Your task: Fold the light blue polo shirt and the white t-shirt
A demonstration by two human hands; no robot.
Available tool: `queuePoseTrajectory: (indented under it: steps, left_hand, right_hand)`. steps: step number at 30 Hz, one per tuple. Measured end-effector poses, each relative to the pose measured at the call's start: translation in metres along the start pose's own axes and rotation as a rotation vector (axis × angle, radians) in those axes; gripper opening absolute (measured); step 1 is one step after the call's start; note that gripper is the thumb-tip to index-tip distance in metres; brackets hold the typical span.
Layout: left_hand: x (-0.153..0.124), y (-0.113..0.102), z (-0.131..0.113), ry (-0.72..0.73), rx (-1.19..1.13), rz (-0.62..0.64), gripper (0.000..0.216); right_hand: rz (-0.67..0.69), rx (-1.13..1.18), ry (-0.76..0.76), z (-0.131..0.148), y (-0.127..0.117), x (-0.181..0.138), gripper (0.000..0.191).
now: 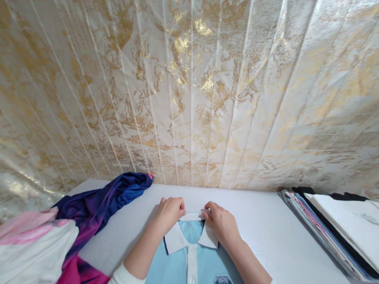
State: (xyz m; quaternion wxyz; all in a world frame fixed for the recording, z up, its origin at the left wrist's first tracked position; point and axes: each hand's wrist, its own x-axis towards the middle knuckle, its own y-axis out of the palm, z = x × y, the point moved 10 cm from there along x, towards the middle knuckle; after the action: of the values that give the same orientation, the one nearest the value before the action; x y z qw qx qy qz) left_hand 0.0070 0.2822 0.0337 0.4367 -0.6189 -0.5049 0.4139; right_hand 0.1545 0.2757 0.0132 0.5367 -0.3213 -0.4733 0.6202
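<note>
A light blue polo shirt (173, 275) with a white collar (175, 238) and a crest on its chest lies flat on the white table (261, 233), collar away from me. My left hand (169, 213) is closed on the left side of the collar's back edge. On the right side of the collar, my right hand (220, 222) pinches the same edge. Both hands rest on the shirt near the table's middle.
A heap of loose garments, blue-purple (107, 201) and pink-white (23, 243), lies at the left. At the right stands a stack of folded clothes (342, 235) with a white piece on top. A gold-and-white patterned wall (193, 86) rises behind the table.
</note>
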Motion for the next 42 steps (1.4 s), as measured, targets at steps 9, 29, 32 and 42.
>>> queuePoseTrajectory:
  steps: [9, 29, 32, 42]
  left_hand:
    - [-0.019, -0.02, -0.01, 0.049, 0.018, -0.171, 0.015]
    - [-0.073, 0.069, -0.102, 0.275, -0.094, -0.012, 0.072]
    - [-0.074, 0.067, -0.103, 0.251, -0.113, -0.004, 0.073]
    - [-0.04, 0.026, -0.088, 0.016, -0.063, -0.13, 0.043]
  right_hand:
    - [-0.074, 0.17, -0.04, -0.032, -0.019, 0.006, 0.028]
    - [0.068, 0.245, 0.065, -0.079, -0.014, -0.02, 0.027]
    - [0.092, 0.248, 0.061, -0.081, -0.012, -0.02, 0.031]
    - [-0.019, 0.264, -0.026, -0.065, -0.025, -0.016, 0.018]
